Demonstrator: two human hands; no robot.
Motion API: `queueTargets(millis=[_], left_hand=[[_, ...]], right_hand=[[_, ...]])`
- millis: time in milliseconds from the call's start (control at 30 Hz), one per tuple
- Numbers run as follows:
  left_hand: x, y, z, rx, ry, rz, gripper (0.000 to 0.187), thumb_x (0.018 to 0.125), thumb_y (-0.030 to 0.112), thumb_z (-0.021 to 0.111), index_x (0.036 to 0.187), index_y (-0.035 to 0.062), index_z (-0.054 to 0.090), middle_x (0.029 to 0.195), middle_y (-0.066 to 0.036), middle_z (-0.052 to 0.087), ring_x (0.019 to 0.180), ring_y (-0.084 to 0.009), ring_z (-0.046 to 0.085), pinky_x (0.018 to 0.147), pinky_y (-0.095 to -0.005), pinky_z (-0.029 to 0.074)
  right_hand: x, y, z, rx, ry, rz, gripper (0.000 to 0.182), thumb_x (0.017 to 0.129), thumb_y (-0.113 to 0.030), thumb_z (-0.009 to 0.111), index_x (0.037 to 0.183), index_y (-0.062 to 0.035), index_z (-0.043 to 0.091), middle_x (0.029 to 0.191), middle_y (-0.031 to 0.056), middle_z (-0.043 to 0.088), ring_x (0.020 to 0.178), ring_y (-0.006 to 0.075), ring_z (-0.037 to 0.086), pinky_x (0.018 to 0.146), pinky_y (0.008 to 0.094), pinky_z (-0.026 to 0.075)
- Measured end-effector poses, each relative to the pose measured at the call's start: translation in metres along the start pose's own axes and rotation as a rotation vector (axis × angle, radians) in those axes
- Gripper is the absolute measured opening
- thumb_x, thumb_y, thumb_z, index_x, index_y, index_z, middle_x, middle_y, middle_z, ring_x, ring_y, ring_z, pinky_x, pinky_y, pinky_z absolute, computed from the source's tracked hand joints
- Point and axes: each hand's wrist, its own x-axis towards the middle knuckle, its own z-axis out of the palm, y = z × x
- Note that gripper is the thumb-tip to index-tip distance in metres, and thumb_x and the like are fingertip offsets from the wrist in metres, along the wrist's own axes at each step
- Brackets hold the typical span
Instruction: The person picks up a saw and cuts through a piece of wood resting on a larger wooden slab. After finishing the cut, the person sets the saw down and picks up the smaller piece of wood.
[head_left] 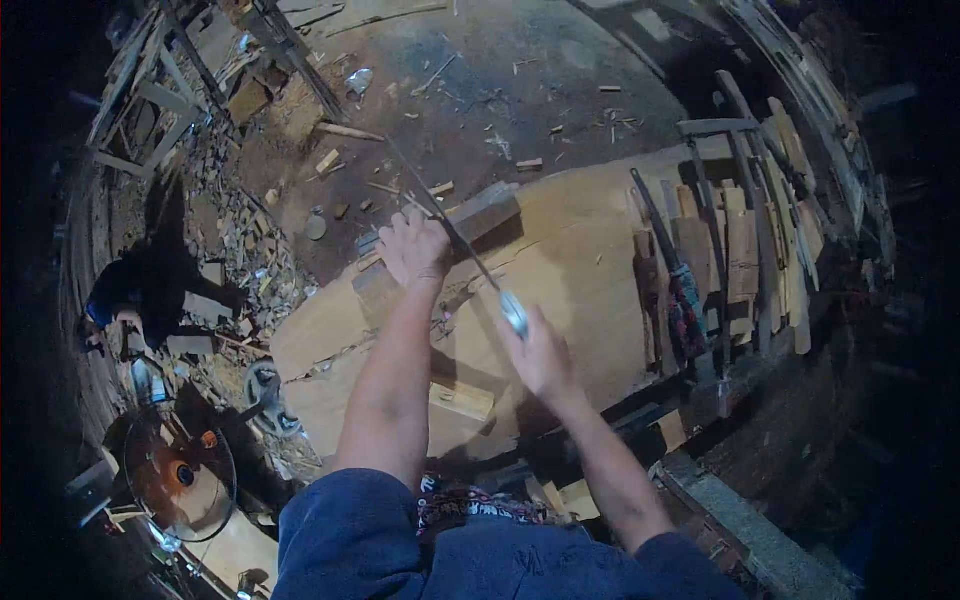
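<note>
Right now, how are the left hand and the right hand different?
The left hand is palm-down at the wood; the right hand curls around a pale handle. The left hand is farther out; the right hand is closer in. Both are bare.

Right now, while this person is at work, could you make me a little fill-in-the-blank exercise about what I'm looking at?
1. The right hand grips the long thin tool by its ____.
2. The left hand is ____ from the person's body than the right one.
3. A small wooden block lies on the broad board, between the person's two ____.
4. A round fan shows at the picture's lower ____.

Missing words: handle; farther; forearms; left.
</note>
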Motion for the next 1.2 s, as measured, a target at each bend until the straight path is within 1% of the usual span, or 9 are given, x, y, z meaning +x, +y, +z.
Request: queueTargets(millis=[100, 400, 533, 667, 800, 867, 1067, 1167, 1200], left_hand=[[-0.001, 0.002, -0.003, -0.023, -0.014, -0.012, 0.029, 0.085, 0.029, 0.049, 0.103, 0.0132, 0.067, 0.107, -0.010, 0.061, 0.099, -0.0321, 0.056, 0.084, -0.0479, 0.044], [-0.003, 0.000, 0.001, 0.024, -0.033, -0.024, 0.032, 0.087, 0.030, 0.048, 0.108, 0.0145, 0.066, 0.111, -0.010, 0.062, 0.102, -0.0321, 0.057, 0.086, -0.0476, 0.044], [0.000, 0.003, -0.003, -0.002, -0.030, -0.028, 0.030, 0.086, 0.029, 0.049, 0.105, 0.0139, 0.067, 0.109, -0.009, 0.062, 0.100, -0.0317, 0.057, 0.086, -0.0469, 0.044], [0.002, -0.003, 0.005, -0.013, 0.002, -0.006, 0.028, 0.085, 0.030, 0.051, 0.101, 0.0143, 0.067, 0.103, -0.010, 0.060, 0.096, -0.0337, 0.057, 0.083, -0.0487, 0.045], [0.002, -0.004, 0.006, -0.021, 0.103, 0.029, 0.027, 0.085, 0.030, 0.051, 0.100, 0.0141, 0.066, 0.102, -0.010, 0.060, 0.095, -0.0337, 0.057, 0.082, -0.0488, 0.046], [-0.001, 0.000, -0.001, -0.007, 0.005, -0.004, 0.027, 0.084, 0.028, 0.051, 0.100, 0.0136, 0.068, 0.107, -0.009, 0.062, 0.099, -0.0311, 0.057, 0.084, -0.0470, 0.044], [0.000, 0.002, -0.003, 0.008, 0.006, -0.013, 0.028, 0.084, 0.028, 0.051, 0.101, 0.0129, 0.068, 0.106, -0.009, 0.062, 0.099, -0.0318, 0.057, 0.084, -0.0468, 0.044], [0.000, 0.000, -0.003, 0.006, -0.010, 0.007, 0.028, 0.085, 0.028, 0.051, 0.100, 0.0130, 0.068, 0.105, -0.010, 0.062, 0.099, -0.0322, 0.057, 0.084, -0.0467, 0.044], [0.000, 0.000, 0.000, 0.015, -0.008, 0.015, 0.028, 0.085, 0.028, 0.051, 0.100, 0.0130, 0.068, 0.105, -0.010, 0.062, 0.099, -0.0322, 0.057, 0.084, -0.0467, 0.044]], right_hand=[[-0.082, 0.029, -0.031, -0.115, -0.091, 0.167, 0.034, 0.092, -0.029, 0.064, 0.110, -0.0014, 0.055, 0.086, 0.0271, 0.065, 0.083, 0.0482, 0.063, 0.070, 0.0551, 0.050], [0.035, -0.003, 0.026, -0.049, -0.027, 0.002, 0.026, 0.093, -0.024, 0.061, 0.108, -0.0046, 0.056, 0.084, 0.0230, 0.066, 0.081, 0.0453, 0.064, 0.069, 0.0515, 0.050], [-0.051, 0.004, -0.029, 0.002, -0.023, 0.041, 0.029, 0.092, -0.022, 0.064, 0.113, -0.0041, 0.055, 0.089, 0.0232, 0.066, 0.083, 0.0454, 0.064, 0.068, 0.0509, 0.051], [-0.076, 0.037, -0.023, -0.028, -0.043, 0.133, 0.032, 0.089, -0.022, 0.067, 0.112, -0.0027, 0.056, 0.091, 0.0241, 0.066, 0.084, 0.0459, 0.064, 0.068, 0.0511, 0.051], [0.027, 0.009, 0.031, -0.085, -0.071, 0.159, 0.033, 0.091, -0.027, 0.065, 0.112, -0.0042, 0.056, 0.089, 0.0269, 0.066, 0.084, 0.0472, 0.063, 0.068, 0.0520, 0.051], [0.034, -0.003, 0.028, 0.001, -0.005, 0.002, 0.033, 0.092, -0.030, 0.063, 0.112, -0.0050, 0.056, 0.091, 0.0278, 0.065, 0.084, 0.0480, 0.063, 0.069, 0.0543, 0.050], [-0.064, 0.026, -0.029, -0.138, 0.005, -0.052, 0.035, 0.091, -0.030, 0.065, 0.111, -0.0022, 0.056, 0.087, 0.0275, 0.065, 0.082, 0.0466, 0.065, 0.064, 0.0552, 0.050], [-0.035, 0.003, -0.017, -0.155, -0.114, 0.228, 0.032, 0.091, -0.028, 0.065, 0.107, -0.0018, 0.056, 0.086, 0.0263, 0.066, 0.079, 0.0463, 0.065, 0.065, 0.0538, 0.051], [0.000, 0.009, 0.009, -0.108, -0.107, 0.195, 0.031, 0.091, -0.027, 0.065, 0.107, -0.0023, 0.056, 0.086, 0.0261, 0.066, 0.079, 0.0464, 0.065, 0.065, 0.0534, 0.051]])
